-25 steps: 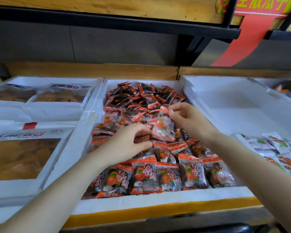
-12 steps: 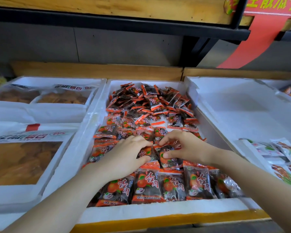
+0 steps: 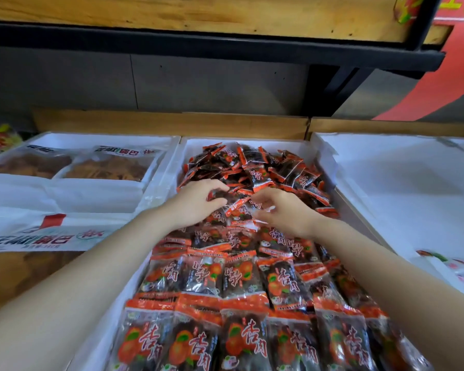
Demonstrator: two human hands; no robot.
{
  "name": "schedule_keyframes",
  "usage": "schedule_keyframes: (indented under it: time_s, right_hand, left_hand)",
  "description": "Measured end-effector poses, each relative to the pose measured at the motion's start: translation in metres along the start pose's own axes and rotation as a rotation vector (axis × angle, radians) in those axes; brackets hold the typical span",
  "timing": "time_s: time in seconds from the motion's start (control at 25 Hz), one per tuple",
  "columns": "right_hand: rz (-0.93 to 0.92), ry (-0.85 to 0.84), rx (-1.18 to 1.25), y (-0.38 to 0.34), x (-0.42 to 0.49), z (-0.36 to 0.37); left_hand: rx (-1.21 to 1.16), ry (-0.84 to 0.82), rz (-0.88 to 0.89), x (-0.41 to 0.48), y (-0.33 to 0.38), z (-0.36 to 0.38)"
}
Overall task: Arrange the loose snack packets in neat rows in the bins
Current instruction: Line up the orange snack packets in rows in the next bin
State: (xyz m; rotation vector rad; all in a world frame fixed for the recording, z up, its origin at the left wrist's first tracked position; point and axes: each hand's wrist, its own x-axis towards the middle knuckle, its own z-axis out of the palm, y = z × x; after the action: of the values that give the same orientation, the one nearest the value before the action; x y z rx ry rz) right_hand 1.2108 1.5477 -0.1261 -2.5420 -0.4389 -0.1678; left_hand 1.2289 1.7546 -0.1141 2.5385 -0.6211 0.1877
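Observation:
A white foam bin (image 3: 241, 142) in the middle holds red-and-dark snack packets. Neat rows of packets (image 3: 241, 279) fill its near half, and a loose pile (image 3: 265, 167) lies heaped at the back. Both my hands reach to the near edge of that pile. My left hand (image 3: 198, 202) curls thumb and fingers round a dark packet (image 3: 219, 194). My right hand (image 3: 281, 210) has its curled fingers pinching a packet (image 3: 245, 210) lying between the two hands. The packets under my palms are hidden.
Left of the middle bin, white bins hold large bags of golden snacks (image 3: 105, 167). On the right stands a white bin (image 3: 399, 183) with light-coloured packets (image 3: 461, 266) at its near edge. A dark shelf rail (image 3: 198, 46) and a red banner (image 3: 439, 84) hang above.
Both hands have left the neat rows and moved back to the edge of the loose pile, where they now hold packets. The camera has tipped closer over the bin.

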Motion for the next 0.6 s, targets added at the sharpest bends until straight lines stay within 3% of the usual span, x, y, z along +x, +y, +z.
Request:
schedule_keyframes:
  time_s: [0.16, 0.28, 0.48, 0.6]
  right_hand:
    - [0.112, -0.145, -0.037, 0.009, 0.042, 0.019]
    - [0.095, -0.198, -0.065, 0.01, 0.065, 0.031]
    - [0.124, -0.073, 0.053, 0.001, 0.081, 0.033]
    - [0.141, 0.032, 0.346, -0.003, 0.08, 0.025]
  left_hand:
    - [0.091, -0.209, -0.049, 0.036, -0.042, 0.009]
    - [0.143, -0.262, 0.013, 0.05, -0.05, 0.016]
    - [0.125, -0.217, 0.076, 0.06, -0.057, 0.021]
    - [0.095, -0.137, 0.083, 0.059, -0.059, 0.018]
